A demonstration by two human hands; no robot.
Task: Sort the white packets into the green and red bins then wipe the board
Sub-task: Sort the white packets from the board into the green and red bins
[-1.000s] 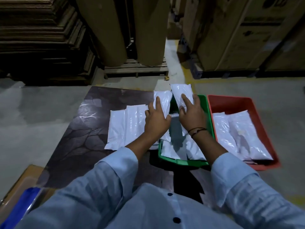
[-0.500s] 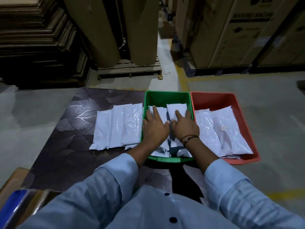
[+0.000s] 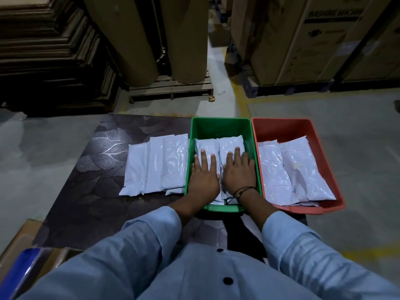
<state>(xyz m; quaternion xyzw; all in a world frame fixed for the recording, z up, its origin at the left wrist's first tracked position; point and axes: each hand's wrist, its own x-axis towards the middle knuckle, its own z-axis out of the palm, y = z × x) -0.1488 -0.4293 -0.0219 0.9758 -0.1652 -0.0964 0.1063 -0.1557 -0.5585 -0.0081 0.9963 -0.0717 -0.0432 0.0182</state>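
A dark marbled board [image 3: 86,191] is lying in the middle of the frame, with grey floor [image 3: 43,144] around it. On its right part the green bin [image 3: 220,121] is standing, and white packets [image 3: 229,146] are lying inside it. The left hand [image 3: 203,176] and the right hand [image 3: 239,172] are pressing flat on these packets, with the fingers straight and a little spread. A row of packets [image 3: 158,163] is lying on the board just left of the green bin. The red bin [image 3: 281,124], touching its right side, is holding more packets [image 3: 292,169]. Cardboard rolls [image 3: 125,40] and big boxes [image 3: 303,44] are standing at the top of the frame.

a warehouse: stacked cardboard cartons [image 3: 303,40] (one reads "washing machine"), wooden pallet [image 3: 171,87], concrete floor [image 3: 346,131].
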